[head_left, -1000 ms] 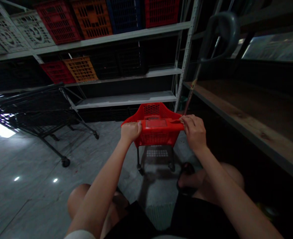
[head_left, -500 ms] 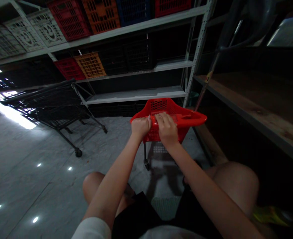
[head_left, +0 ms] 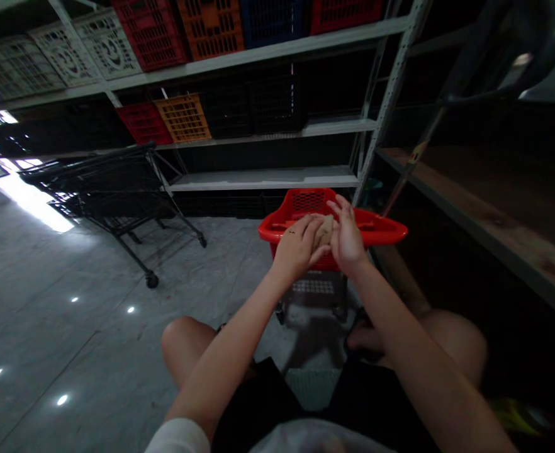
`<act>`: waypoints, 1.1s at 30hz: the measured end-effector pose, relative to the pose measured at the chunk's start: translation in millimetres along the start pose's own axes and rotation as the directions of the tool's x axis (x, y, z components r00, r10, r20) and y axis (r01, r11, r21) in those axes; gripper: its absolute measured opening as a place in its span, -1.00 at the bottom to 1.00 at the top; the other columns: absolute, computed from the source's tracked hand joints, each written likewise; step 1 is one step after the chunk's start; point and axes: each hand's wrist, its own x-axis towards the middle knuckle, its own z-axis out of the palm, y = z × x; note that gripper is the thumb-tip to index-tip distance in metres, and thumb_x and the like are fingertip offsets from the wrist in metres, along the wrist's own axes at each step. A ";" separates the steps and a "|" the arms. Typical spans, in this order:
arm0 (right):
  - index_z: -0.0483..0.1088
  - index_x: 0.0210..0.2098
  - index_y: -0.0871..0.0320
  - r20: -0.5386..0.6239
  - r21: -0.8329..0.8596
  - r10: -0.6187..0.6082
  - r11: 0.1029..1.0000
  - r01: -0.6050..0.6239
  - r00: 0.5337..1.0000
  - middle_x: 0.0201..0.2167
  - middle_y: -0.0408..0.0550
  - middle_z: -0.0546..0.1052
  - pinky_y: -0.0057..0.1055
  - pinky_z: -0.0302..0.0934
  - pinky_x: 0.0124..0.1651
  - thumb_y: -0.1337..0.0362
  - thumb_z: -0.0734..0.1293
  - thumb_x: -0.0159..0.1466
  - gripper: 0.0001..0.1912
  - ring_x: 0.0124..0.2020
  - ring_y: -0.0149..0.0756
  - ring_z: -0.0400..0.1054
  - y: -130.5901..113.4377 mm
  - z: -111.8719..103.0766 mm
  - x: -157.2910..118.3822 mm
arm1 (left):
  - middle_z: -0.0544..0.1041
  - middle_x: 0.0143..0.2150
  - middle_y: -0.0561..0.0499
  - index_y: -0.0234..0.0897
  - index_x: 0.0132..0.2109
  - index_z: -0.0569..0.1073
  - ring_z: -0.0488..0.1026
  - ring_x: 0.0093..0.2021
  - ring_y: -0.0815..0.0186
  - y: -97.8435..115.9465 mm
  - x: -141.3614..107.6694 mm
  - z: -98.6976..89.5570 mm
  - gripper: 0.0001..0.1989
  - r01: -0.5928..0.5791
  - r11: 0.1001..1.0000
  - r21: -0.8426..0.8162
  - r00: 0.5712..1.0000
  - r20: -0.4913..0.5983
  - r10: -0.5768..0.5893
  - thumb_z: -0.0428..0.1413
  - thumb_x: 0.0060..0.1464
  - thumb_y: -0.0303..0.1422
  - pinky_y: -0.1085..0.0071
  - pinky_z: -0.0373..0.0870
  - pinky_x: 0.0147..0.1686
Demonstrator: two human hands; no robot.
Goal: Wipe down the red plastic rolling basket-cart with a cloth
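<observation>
A small red shopping cart (head_left: 381,234) stands in front of me on the floor. Above its near rim, my left hand (head_left: 299,246) has its fingers bent around the left side of a beige, cloth-like item (head_left: 323,233). On the item's other side is my right hand (head_left: 347,236), its palm against it and its fingers extended up and to the left. Both hands press the item between them. What exactly it is cannot be made out.
A black wire cart (head_left: 112,195) stands at the left. Behind, a metal shelf (head_left: 268,179) holds coloured crates, among them an orange crate (head_left: 183,118). A wooden shelf (head_left: 504,214) runs along the right.
Both hands have come off the red cart's rim and now hold a beige item between them. The view has shifted slightly, with the cart a little farther right.
</observation>
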 end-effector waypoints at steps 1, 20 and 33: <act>0.32 0.38 -0.12 -0.013 -0.119 -0.054 0.992 0.053 0.998 0.39 0.11 0.45 0.01 0.44 0.26 -0.35 0.03 0.49 -0.29 0.24 -0.06 0.49 -3.8 -10.2 0.4 | 0.47 0.41 -0.33 -0.32 0.39 0.35 0.44 0.44 0.01 1.2 -1.0 -1.0 -0.50 0.015 1.000 0.026 0.999 0.030 -0.016 0.16 0.44 -0.22 0.04 0.44 0.42; 0.66 -0.10 0.25 0.161 -0.977 0.000 -0.142 0.160 0.987 -0.31 0.31 0.70 -0.32 0.08 -0.30 0.20 0.09 0.55 -0.49 -0.35 -0.03 0.58 -34.2 -75.2 0.1 | 0.58 0.36 -0.16 -0.14 0.35 0.52 0.47 0.45 0.10 20.1 -6.2 35.8 -0.61 -0.115 0.986 0.120 0.988 -0.094 0.126 0.00 0.53 -0.41 0.06 0.46 0.45; 0.67 -0.20 0.24 0.262 -0.961 -0.142 -0.130 0.244 0.955 -0.36 0.22 0.69 -0.28 -0.07 -0.37 0.20 0.09 0.50 -0.48 -0.41 -0.09 0.50 -12.7 -92.6 11.7 | 0.58 0.26 -0.25 -0.30 0.24 0.51 0.55 0.30 0.08 -44.4 -36.1 -31.9 -0.63 0.323 0.945 0.053 0.935 -0.172 -0.310 0.02 0.39 -0.55 0.08 0.52 0.34</act>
